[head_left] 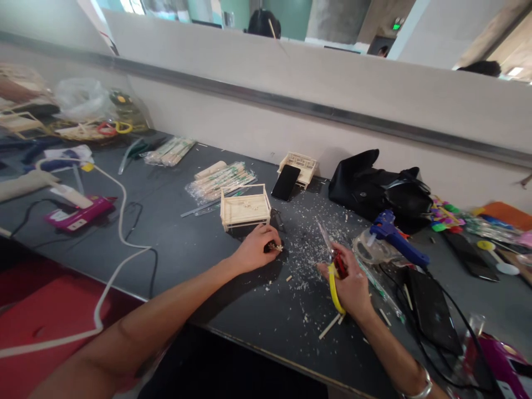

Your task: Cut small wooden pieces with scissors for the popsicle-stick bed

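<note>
My left hand (254, 250) rests on the dark table with its fingers curled round some short pale wooden stick pieces (279, 247), their ends poking out by the fingertips. Just beyond it stands a small model bed frame (246, 209) made of thin sticks, with little bits lying on top. My right hand (354, 285) grips a pair of scissors (333, 288) with yellow and red handles, the blades pointing away from me. Wood chips (305, 255) lie scattered between my hands. A few cut sticks (330, 327) are beside my right hand.
Behind the bed frame are bagged sticks (226, 180), a phone (286, 182) and a small stick bench (305, 164). A blue glue gun (394, 238) and black bag (374, 185) lie right. A white cable (123, 216) crosses left, past a magenta power strip (78, 213).
</note>
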A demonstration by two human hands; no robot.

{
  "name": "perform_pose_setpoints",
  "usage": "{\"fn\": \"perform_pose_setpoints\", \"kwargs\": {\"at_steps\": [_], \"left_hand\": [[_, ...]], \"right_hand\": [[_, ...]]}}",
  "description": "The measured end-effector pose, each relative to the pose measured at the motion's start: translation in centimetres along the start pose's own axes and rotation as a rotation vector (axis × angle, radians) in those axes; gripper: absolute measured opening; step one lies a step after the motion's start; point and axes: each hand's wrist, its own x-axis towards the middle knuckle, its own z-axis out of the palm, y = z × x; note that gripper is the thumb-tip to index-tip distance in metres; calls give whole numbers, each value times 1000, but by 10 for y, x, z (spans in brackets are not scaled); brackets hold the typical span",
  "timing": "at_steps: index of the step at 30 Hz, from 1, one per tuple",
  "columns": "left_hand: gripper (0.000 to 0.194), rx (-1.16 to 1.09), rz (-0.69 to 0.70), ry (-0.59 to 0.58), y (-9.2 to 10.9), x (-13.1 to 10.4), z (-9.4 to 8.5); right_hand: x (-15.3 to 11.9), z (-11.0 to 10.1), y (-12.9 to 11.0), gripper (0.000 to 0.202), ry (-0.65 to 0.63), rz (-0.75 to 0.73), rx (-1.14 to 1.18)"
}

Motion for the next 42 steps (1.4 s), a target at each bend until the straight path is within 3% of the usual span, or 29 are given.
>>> {"fn": "perform_pose_setpoints", "kwargs": {"at_steps": [3,7,9,12,17,27,42], "left_hand": [[8,-269,-163,1,13,4,-2],[14,-975,-439,-31,37,17,-4],[17,-1252,-500,-25,48,24,-2],[17,-1446,-508,-5,59,31,5],[23,-1626,-525,2,64,31,19],[24,-1673,-504,-62,66,17,28],[22,-1669,-523,-101,63,16,31]], "right_hand": [[-2,0,0,43,18,-42,-2],[-5,0,-1,38,29,-165,-28],[-7,0,0,40,1,-218,-49],[-10,-1,4,48,-17,-303,-108],[-12,2,9,61,28,-399,-267],[-12,0,1,84,-127,-429,-319],[-12,-3,-4,81,-162,-486,-325]]}}
